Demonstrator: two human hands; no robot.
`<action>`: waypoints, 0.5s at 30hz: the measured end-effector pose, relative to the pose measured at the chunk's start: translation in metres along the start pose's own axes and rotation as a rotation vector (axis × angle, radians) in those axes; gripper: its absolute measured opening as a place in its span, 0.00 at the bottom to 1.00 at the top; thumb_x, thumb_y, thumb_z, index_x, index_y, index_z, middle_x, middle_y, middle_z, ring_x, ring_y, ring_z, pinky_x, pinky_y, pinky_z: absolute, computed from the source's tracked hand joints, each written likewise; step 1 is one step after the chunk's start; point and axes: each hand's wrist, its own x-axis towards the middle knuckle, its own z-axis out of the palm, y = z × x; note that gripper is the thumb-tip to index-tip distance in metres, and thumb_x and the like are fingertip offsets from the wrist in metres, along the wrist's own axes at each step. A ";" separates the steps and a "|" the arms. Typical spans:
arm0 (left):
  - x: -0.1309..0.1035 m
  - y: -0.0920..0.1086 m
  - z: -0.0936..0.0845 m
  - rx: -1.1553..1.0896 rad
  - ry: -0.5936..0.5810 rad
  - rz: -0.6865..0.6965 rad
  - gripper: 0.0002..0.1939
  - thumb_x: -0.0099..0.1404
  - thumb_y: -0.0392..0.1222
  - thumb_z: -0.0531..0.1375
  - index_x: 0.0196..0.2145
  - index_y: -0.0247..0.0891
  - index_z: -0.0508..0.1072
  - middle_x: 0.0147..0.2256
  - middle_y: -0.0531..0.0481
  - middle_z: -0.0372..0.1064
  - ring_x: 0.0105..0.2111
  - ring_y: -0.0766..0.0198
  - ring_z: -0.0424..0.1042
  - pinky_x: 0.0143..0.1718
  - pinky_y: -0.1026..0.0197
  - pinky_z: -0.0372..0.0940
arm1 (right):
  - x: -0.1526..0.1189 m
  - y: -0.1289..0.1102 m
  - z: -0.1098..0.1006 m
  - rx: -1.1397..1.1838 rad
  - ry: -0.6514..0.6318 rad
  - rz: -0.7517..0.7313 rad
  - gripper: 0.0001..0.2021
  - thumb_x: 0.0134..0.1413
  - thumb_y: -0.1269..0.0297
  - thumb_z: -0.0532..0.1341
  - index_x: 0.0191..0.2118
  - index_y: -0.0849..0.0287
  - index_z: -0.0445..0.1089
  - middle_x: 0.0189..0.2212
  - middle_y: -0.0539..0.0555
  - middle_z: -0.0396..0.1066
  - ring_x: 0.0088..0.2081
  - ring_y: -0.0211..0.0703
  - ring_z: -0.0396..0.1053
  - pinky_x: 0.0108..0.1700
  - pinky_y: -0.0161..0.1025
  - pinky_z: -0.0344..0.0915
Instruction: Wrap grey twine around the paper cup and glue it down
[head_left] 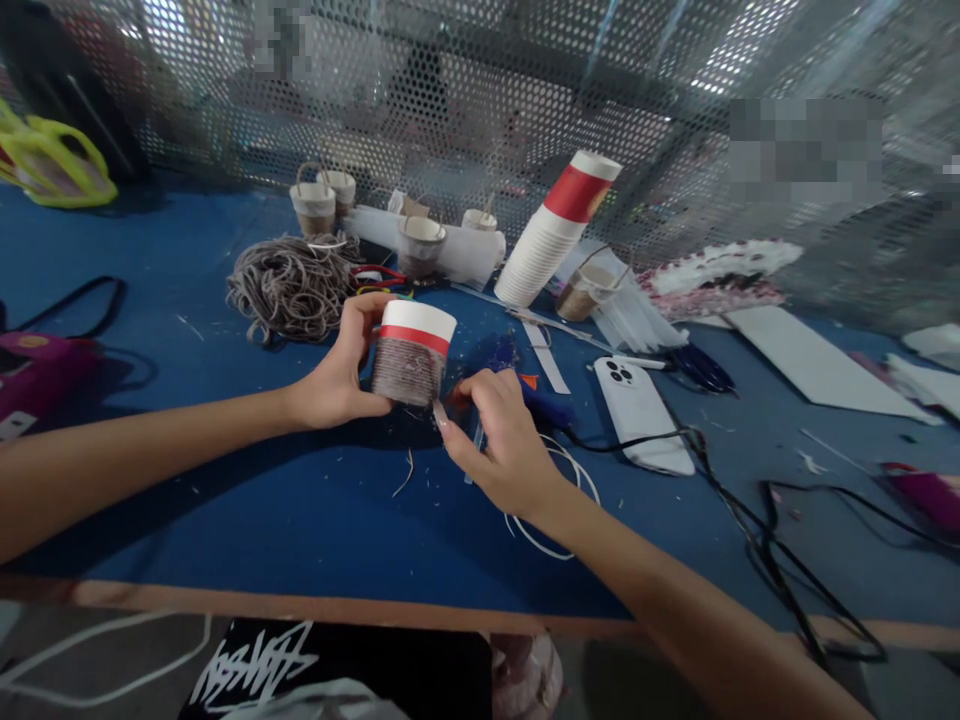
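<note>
I see my left hand (336, 372) wrapped around a paper cup (411, 352). The fingers are closed on the cup's side, with the thumb in front and the other fingers round the back. The cup is white at the top, has a red band under that, and brown string is wound round its lower part. It is held just above the blue table (247, 500), near the middle, a bit closer to the front edge than to the back.

My right hand (504, 440) is just beside the cup, low on its right side. Its thumb and first finger are pinched together on something small and thin near the bottom of the cup. I cannot tell what that small thing is.

Behind my left hand, toward the back edge, lies a big pile of brown string (289, 285). Past it stand some small cups covered in string (313, 208). A tall stack of paper cups (553, 232) leans over near the back middle. A white phone (642, 412) lies face down to the right of my right hand, and a black cable (739, 515) runs from it toward the front right corner. A loop of white wire (553, 548) lies on the table under my right wrist. A yellow-green thing (52, 165) sits at the back left corner.
</note>
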 end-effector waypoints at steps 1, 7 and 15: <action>0.000 0.000 0.001 0.011 -0.001 -0.001 0.44 0.45 0.31 0.66 0.56 0.45 0.52 0.54 0.45 0.56 0.55 0.53 0.62 0.55 0.52 0.64 | 0.000 0.001 0.000 -0.014 -0.009 -0.033 0.06 0.59 0.60 0.53 0.35 0.57 0.59 0.31 0.56 0.65 0.37 0.48 0.58 0.40 0.47 0.59; 0.001 0.005 0.003 0.056 -0.016 0.012 0.44 0.44 0.30 0.66 0.56 0.45 0.52 0.52 0.45 0.57 0.55 0.52 0.63 0.54 0.52 0.65 | 0.001 -0.001 0.000 -0.068 -0.013 -0.148 0.05 0.62 0.67 0.49 0.35 0.57 0.59 0.29 0.55 0.64 0.36 0.48 0.58 0.38 0.45 0.58; 0.003 0.009 0.002 -0.073 -0.039 -0.073 0.40 0.45 0.32 0.66 0.54 0.43 0.56 0.51 0.46 0.59 0.52 0.55 0.64 0.50 0.57 0.65 | 0.002 0.002 -0.006 -0.053 0.034 -0.190 0.06 0.61 0.71 0.49 0.34 0.56 0.59 0.29 0.54 0.65 0.34 0.46 0.58 0.35 0.44 0.57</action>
